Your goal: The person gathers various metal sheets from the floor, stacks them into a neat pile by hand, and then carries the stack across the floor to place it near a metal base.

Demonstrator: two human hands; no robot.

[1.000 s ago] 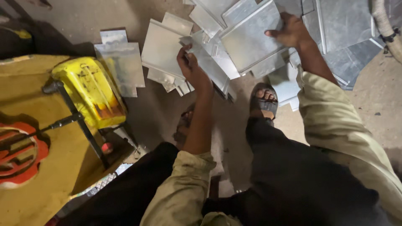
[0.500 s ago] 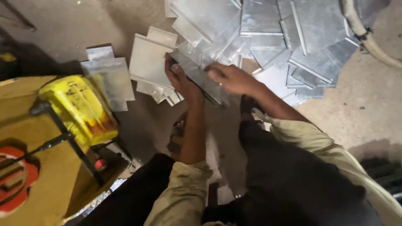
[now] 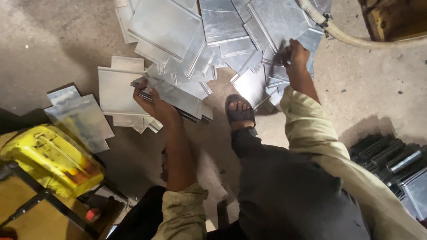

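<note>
- Since the earlier frame the right hand (image 3: 297,53) has left the stack and gone out to the far pile, while the left hand (image 3: 153,103) stays clamped on the stack.
- The left hand grips a stack of flat metal sheets (image 3: 178,98) by its left end, fingers curled over the top edge; the stack lies tilted, low over the concrete floor (image 3: 53,49).
- The right hand rests on a sheet in the pile of sheet-metal pieces (image 3: 222,31); whether it grasps one I cannot tell.
- The sheets are thin, grey, dull-shiny rectangles, some with folded rims, overlapping loosely.
- A sandalled foot (image 3: 240,111) sits between the 2 arms, just beside the pile.
- A yellow machine housing (image 3: 49,158), scuffed, stands at the left; a pale hose (image 3: 347,38) curves at the upper right.
</note>
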